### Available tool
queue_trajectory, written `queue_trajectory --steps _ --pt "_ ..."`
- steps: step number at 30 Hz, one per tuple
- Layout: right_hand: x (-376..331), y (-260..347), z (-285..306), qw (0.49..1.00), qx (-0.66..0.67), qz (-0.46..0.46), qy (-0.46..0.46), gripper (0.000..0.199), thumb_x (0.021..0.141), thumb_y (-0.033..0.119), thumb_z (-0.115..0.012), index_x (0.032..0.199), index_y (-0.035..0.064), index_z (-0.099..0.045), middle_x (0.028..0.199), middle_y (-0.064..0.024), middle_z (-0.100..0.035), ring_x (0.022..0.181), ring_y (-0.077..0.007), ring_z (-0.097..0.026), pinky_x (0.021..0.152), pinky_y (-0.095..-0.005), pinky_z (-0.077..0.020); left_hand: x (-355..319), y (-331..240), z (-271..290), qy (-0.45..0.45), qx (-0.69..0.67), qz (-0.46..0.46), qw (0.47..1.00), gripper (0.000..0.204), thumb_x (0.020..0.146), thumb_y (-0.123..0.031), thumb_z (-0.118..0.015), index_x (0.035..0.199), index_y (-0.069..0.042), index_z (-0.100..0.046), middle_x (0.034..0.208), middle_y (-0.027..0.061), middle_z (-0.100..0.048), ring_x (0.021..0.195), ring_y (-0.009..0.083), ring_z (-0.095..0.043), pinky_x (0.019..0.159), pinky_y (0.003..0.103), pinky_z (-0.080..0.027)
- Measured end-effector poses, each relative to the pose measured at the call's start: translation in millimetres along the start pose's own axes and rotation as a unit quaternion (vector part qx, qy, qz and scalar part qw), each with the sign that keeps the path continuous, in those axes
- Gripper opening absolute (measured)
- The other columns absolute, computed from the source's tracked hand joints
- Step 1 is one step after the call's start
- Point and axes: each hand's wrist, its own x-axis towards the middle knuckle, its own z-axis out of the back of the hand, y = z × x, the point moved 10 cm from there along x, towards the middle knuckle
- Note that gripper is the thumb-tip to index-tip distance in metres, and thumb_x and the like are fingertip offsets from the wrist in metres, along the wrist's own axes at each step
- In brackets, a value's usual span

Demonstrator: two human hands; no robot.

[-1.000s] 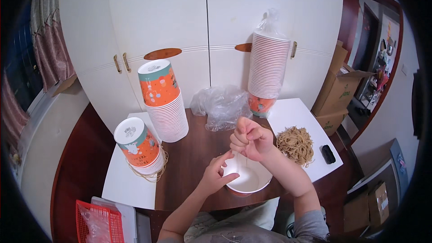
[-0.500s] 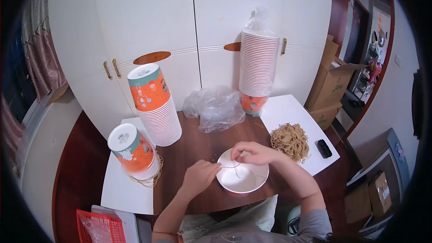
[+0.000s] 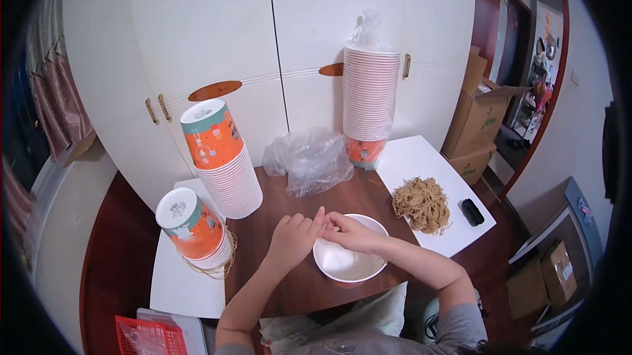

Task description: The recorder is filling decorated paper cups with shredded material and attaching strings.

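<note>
A paper tub (image 3: pixel 349 268), white inside, stands upright near the front of the brown table. Over its far left rim my two hands meet. My left hand (image 3: pixel 296 240) is closed, its fingers pinched on a thin tan cord with one finger pointing up. My right hand (image 3: pixel 350 232) pinches the same cord beside it; the fingers hide most of it. To the right lies a tangled heap of tan cords (image 3: pixel 422 205). At the left, a short upside-down stack of orange and teal tubs (image 3: pixel 194 227) has several cord loops around its lower rims.
A taller upside-down tub stack (image 3: pixel 224 164) stands behind the short one. A crumpled clear plastic bag (image 3: pixel 309 161) lies at the back, beside a bagged tub stack (image 3: pixel 370 92). A black object (image 3: pixel 472 212) rests at the right; a red basket (image 3: pixel 148 338) sits low left.
Both hands have come together and risen slightly; the cord stretched between them is now mostly hidden by fingers. The whole view has shifted a little.
</note>
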Motion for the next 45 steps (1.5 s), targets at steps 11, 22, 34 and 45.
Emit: queue_trajectory --steps 11,22,34,45 --pt "0.8 -13.0 11.4 0.981 -0.169 0.088 -0.035 0.015 0.081 0.019 -0.056 0.083 0.0035 -0.057 0.070 -0.0063 -0.058 0.064 -0.0161 -0.056 0.057 -0.0288 -0.0429 -75.7 26.1 -128.4 0.140 -0.611 0.363 0.690 0.040 0.070 -0.007 -0.057 0.110 -0.001 -0.053 0.092 0.0088 -0.049 0.062 0.0138 -0.056 0.051 0.026 -0.047" --pt "-19.4 -11.7 -25.1 0.988 -0.092 0.053 0.114 0.012 0.081 0.009 -0.053 0.092 0.0036 -0.057 0.078 -0.0037 -0.061 0.067 -0.0104 -0.055 0.062 -0.0266 -0.0448 -121.7 -40.0 -76.1 0.018 -0.679 0.454 0.576 0.057 0.077 -0.002 -0.056 0.127 -0.001 -0.029 0.116 0.0133 -0.032 0.072 0.0149 -0.056 0.047 0.022 -0.049" --pt "-24.4 -11.2 -25.2 0.987 -0.141 0.047 0.068 0.010 0.075 0.010 -0.056 0.081 0.0042 -0.060 0.077 -0.0095 -0.061 0.069 -0.0236 -0.059 0.064 -0.0328 -0.0455 -125.3 -44.2 -63.2 0.000 -0.681 0.449 0.578 0.056 0.078 0.002 -0.051 0.127 -0.001 -0.025 0.119 0.0118 -0.031 0.089 0.0192 -0.055 0.064 0.026 -0.054" --pt "-21.4 -19.0 -26.2 0.984 -0.161 0.000 0.072 0.011 0.076 0.015 -0.057 0.080 0.0038 -0.058 0.073 -0.0111 -0.060 0.069 -0.0249 -0.059 0.062 -0.0343 -0.0449 -130.6 -46.5 -70.8 -0.004 -0.700 0.453 0.552 0.055 0.079 0.001 -0.051 0.127 0.000 -0.025 0.119 0.0116 -0.033 0.101 0.0190 -0.049 0.081 0.029 -0.047"
